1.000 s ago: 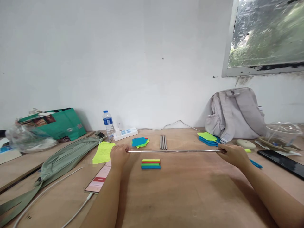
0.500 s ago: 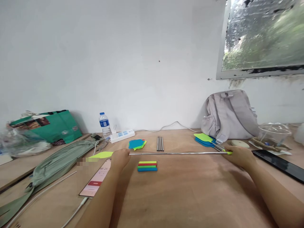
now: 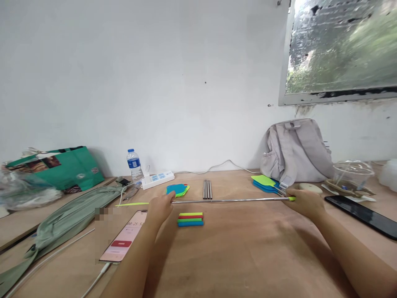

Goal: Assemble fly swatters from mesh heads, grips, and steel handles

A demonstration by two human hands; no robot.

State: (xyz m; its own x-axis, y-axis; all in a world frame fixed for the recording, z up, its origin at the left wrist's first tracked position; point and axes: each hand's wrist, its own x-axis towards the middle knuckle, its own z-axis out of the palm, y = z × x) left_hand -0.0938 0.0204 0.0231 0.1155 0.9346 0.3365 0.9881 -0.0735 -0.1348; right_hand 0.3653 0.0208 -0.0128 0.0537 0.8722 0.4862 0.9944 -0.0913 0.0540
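Observation:
Stretched level between my hands is a fly swatter with an extended metal rod. My left hand grips it near its flat yellow-green head, which shows nearly edge-on. My right hand is closed round the other end, where part of a yellow-green handle shows. Below the rod lie several coloured handle tubes in yellow, red, green and blue. Beyond it are a pile of blue, green and red swatter heads and several short metal rods. Past my right hand rests a stack of blue and yellow-green swatters.
A lit phone on a cable lies beside my left forearm. A power strip, a water bottle and a green bag stand at the back left. Right are a grey backpack, a dark phone and a plastic cup.
The yellow-green head has turned from showing its flat face to nearly edge-on. Both hands still hold the swatter's ends, and the camera view has shifted slightly.

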